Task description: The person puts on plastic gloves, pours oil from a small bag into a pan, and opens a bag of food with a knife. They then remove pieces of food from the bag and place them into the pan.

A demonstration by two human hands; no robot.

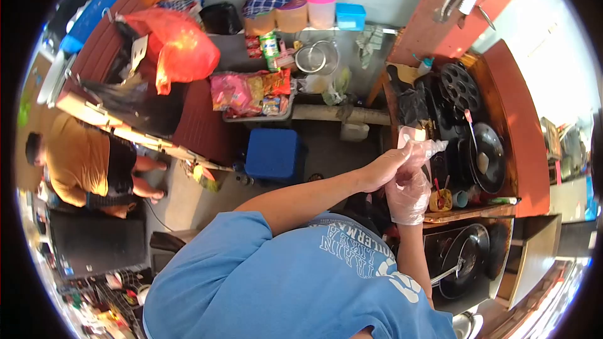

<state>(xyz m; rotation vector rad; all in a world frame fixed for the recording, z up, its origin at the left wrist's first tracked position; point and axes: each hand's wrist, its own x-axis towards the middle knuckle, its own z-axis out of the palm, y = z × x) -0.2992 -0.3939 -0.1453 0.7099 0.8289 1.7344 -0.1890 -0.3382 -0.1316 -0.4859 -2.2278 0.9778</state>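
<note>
My left hand (382,169) reaches in bare from the left, its fingers closed at a clear plastic glove (429,150). A loose, crumpled end of this glove points right, toward the stove. My right hand (408,196) wears a clear plastic glove down to the wrist. Its curled fingers press against my left hand at the same plastic. Whether the left fingertips are inside the plastic is hidden. Just behind the hands is a pale, flat box-like item (411,133). Right of them stand a sauce container (441,199) with utensils and a cup (460,199).
A black wok (487,157) with a ladle and a round-hollowed pan (460,86) sit at right. Another wok (465,260) stands nearer. A blue stool (272,154) and a crate of packets (254,95) are ahead. A person in a yellow shirt (78,157) is at left.
</note>
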